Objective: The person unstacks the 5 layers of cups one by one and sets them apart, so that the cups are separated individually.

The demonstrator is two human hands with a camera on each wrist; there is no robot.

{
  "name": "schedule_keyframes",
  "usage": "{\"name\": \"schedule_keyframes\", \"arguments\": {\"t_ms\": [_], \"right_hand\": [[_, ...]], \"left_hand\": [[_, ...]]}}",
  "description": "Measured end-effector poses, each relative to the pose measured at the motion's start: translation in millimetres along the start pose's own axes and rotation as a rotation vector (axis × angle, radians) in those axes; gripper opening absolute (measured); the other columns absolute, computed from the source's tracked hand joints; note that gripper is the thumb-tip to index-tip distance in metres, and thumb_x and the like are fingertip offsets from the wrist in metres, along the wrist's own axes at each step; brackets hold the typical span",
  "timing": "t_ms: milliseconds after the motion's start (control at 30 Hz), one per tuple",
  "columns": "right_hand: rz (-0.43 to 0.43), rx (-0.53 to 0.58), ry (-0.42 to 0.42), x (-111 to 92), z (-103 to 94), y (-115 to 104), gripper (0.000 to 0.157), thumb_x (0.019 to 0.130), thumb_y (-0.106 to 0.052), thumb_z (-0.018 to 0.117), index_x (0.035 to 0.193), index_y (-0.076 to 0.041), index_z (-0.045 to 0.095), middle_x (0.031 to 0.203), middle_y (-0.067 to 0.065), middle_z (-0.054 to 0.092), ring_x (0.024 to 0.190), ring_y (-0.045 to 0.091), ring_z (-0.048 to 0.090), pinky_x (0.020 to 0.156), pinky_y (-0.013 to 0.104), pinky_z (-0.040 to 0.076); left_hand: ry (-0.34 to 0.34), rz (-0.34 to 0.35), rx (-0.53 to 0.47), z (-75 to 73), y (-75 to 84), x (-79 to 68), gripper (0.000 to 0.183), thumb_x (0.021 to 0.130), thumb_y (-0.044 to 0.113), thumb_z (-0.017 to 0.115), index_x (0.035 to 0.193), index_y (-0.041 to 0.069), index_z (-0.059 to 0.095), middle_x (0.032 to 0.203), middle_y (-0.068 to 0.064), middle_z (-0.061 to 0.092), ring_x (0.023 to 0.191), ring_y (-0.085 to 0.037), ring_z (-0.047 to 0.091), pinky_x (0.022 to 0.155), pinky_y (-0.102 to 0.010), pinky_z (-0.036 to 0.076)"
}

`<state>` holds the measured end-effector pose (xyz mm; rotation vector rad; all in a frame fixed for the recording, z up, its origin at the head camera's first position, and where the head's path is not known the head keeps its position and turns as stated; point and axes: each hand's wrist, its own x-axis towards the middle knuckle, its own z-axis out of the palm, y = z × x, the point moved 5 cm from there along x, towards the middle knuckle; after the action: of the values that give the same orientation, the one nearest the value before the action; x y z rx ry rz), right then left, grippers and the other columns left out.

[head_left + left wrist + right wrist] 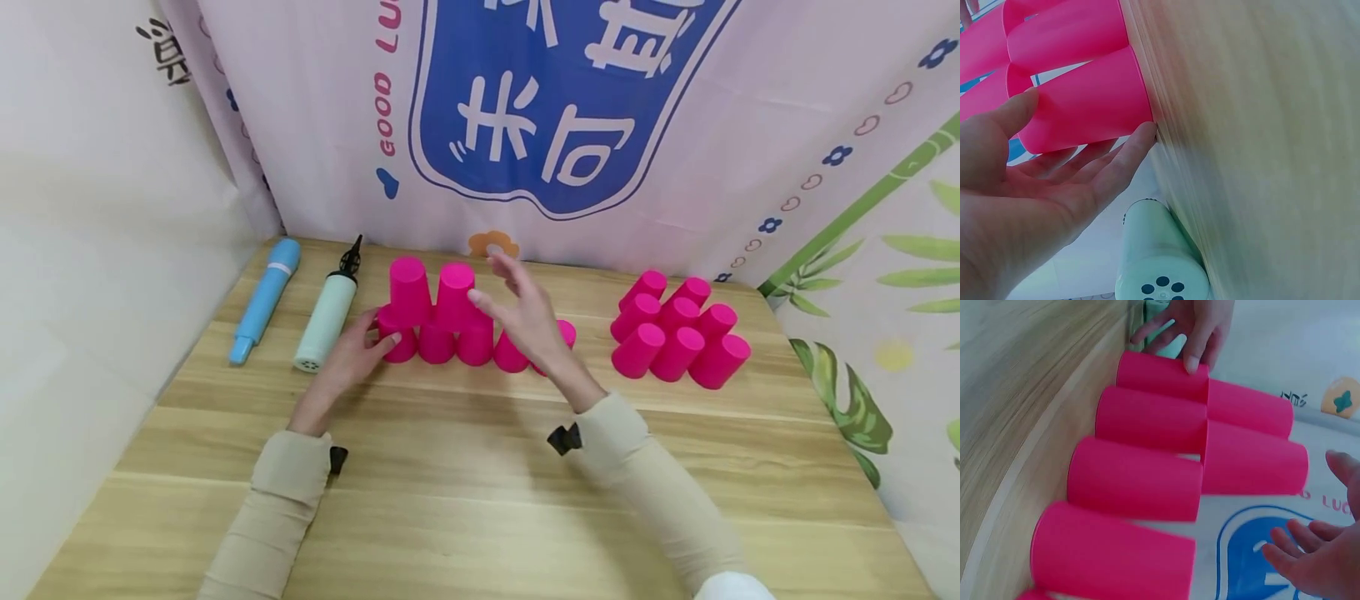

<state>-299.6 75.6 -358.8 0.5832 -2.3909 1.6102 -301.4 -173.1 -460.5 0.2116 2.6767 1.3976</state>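
Pink plastic cups stand upside down in a row on the wooden table, with two more cups on top at the left end. My left hand (352,354) holds the leftmost lower cup (1091,103), its thumb near the cup's top and its fingers along the outer side. Beside the second upper cup (455,296) is my right hand (528,317), fingers spread and nothing held. In the right wrist view a gap shows between the right hand (1322,550) and that upper cup (1254,459). From the head, the right hand partly hides the row's right end.
To the right stands a cluster of several more pink cups (678,312). A mint green hand pump (327,321) with a black nozzle lies left of the row, and a blue pump-like tube (264,300) farther left. A printed curtain (322,167) hangs behind the table (465,500).
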Motion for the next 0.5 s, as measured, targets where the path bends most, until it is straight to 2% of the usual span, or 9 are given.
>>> {"name": "schedule_keyframes", "arguments": {"t_ms": [67,133,233,500], "right_hand": [[0.035,-0.030,-0.053,7.5,13.2,12.0,0.073,0.085,-0.034,0.074,0.145,-0.009,0.040,0.139,0.005,0.050,0.127,0.022,0.046,0.109,0.038,0.037],[0.071,-0.062,-0.092,11.0,22.2,14.8,0.078,0.084,-0.039,0.074,0.147,-0.011,0.037,0.141,0.005,0.048,0.127,0.020,0.046,0.109,0.040,0.037],[0.104,-0.081,-0.102,14.0,30.1,18.1,0.082,0.082,-0.040,0.075,0.147,-0.011,0.036,0.141,0.004,0.047,0.126,0.019,0.046,0.108,0.039,0.039],[0.115,-0.060,-0.064,15.3,39.1,23.1,0.069,0.083,-0.030,0.076,0.141,-0.010,0.043,0.132,0.005,0.053,0.119,0.022,0.052,0.103,0.037,0.043]], "left_hand": [[0.000,0.001,-0.006,2.0,0.1,-0.2,0.060,0.100,0.023,0.052,0.148,-0.001,0.027,0.144,-0.027,0.040,0.124,-0.043,0.049,0.099,-0.049,0.046],[-0.001,0.003,-0.016,3.2,0.6,0.1,0.060,0.100,0.023,0.053,0.148,-0.001,0.027,0.144,-0.026,0.040,0.124,-0.042,0.049,0.099,-0.049,0.047],[0.004,0.003,-0.028,3.2,1.2,0.5,0.060,0.100,0.023,0.053,0.148,-0.001,0.027,0.144,-0.026,0.040,0.124,-0.042,0.049,0.099,-0.048,0.047],[0.011,0.001,-0.021,0.5,1.3,-1.9,0.059,0.100,0.022,0.052,0.148,-0.001,0.027,0.144,-0.026,0.039,0.125,-0.042,0.048,0.099,-0.049,0.047]]}}
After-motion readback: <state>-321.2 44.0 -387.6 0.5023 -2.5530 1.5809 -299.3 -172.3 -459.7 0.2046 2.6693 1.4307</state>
